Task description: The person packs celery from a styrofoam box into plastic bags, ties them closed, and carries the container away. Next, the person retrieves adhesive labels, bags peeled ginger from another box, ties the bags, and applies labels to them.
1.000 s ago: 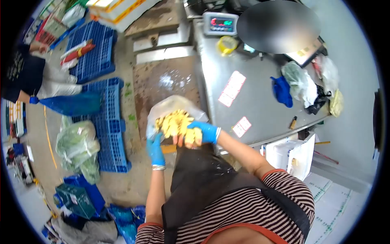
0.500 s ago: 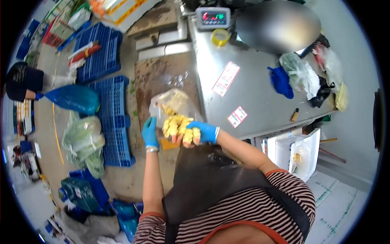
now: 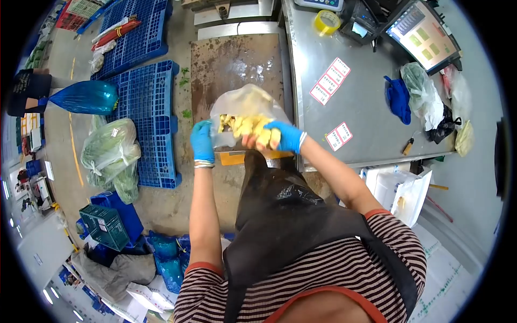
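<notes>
A clear plastic bag hangs in front of me over a wet brown platform. My left hand, in a blue glove, is closed on the left edge of the bag's mouth. Wrapped around a large knobbly piece of ginger is my right hand, also blue-gloved. The ginger lies at the bag's mouth, its far end against or within the plastic; I cannot tell how deep. More pale yellow pieces show dimly through the bag.
To the right is a metal table with label strips, yellow tape and a monitor. Blue pallets and bagged green vegetables stand left. A person with a blue bag is at the far left.
The ginger has moved away from me, closer into the bag's mouth, with my right hand still around it. My left hand stays on the bag. The view has shifted, bringing the monitor into sight.
</notes>
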The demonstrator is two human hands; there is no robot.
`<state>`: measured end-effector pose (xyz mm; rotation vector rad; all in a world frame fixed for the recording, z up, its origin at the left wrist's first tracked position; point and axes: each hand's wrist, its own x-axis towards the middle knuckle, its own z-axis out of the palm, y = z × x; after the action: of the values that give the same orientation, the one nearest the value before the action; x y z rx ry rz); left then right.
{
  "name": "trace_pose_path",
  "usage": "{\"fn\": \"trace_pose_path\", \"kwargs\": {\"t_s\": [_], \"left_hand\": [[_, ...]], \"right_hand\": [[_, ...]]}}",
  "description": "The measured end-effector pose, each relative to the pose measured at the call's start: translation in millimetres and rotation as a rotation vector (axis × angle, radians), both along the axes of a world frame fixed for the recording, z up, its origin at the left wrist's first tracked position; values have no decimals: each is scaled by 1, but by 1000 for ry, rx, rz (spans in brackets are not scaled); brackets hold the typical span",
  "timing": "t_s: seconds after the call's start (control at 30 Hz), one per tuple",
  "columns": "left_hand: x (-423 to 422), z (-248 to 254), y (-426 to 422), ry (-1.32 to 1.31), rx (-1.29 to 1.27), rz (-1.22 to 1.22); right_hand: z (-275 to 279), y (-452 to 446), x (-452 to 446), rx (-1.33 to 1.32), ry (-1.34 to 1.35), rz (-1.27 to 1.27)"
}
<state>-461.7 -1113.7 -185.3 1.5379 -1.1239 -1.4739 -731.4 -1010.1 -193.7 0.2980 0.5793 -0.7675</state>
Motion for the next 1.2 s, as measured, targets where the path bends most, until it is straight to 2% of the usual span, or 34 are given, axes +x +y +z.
{"fn": "trace_pose_path", "kwargs": {"t_s": [0.03, 0.07, 0.1, 0.13, 0.2, 0.3, 0.4, 0.47, 0.53, 0.6, 0.67, 0.73, 0.8, 0.83, 0.9, 1.0, 1.03, 1.07, 1.1, 1.13, 1.17, 1.2], "left_hand": [[8, 12, -1, -1, 3, 1], [15, 16, -2, -2, 4, 3], [17, 16, -1, -22, 19, -84], [16, 14, 1, -68, -27, -117], [1, 20, 4, -152, -120, -186], [-11, 25, -9, -156, -48, -42], [-17, 24, -15, -164, -47, -10], [-20, 24, -17, -195, -149, -29], [-16, 27, -26, -214, -103, 10], [-3, 12, -40, -148, -27, 72], [0, 19, -47, -174, -31, 46], [5, 23, -48, -232, -31, 1], [12, 4, -43, -195, -28, -22], [10, 6, -40, -184, 4, -18], [5, 16, -34, -150, 63, -8], [5, 21, -27, -62, 130, -42], [8, 2, -16, -64, -8, -81], [9, 3, -15, -186, -105, -159], [10, 4, -13, -312, -206, -224], [11, -8, -5, -268, -256, -183], [7, -1, -7, -214, -134, -94], [3, 5, -10, -156, -17, 6]], "right_hand": [[-20, -13, -2, -49, -222, -23], [-13, -24, -1, -70, 298, -153], [-20, -40, 1, -88, 545, -173], [-27, -54, 1, -9, 765, -104], [-47, -74, 7, -21, 886, -143], [-37, -95, 27, 100, 828, -76], [-43, -122, 58, 136, 559, -124], [-63, -132, 78, -143, 529, -28], [-81, -135, 83, -429, 1105, 362], [-146, -112, 77, -508, 1686, 587], [-152, -96, 57, -311, 1627, 644], [-196, -73, 40, -210, 1481, 337], [-115, -78, 55, -363, 1360, 308], [-109, -79, 56, -613, 1447, 484], [-111, -80, 67, -1302, 1847, 847], [-157, -83, 97, -1492, 1931, 777], [-204, -78, 100, -1498, 1908, 695], [-204, -83, 103, -1672, 2097, 809], [-157, -99, 107, -1297, 1689, 897], [-158, -97, 108, -1367, 1808, 837], [-155, -98, 104, -1333, 1751, 741], [-142, -102, 102, -1450, 1895, 684]]}}
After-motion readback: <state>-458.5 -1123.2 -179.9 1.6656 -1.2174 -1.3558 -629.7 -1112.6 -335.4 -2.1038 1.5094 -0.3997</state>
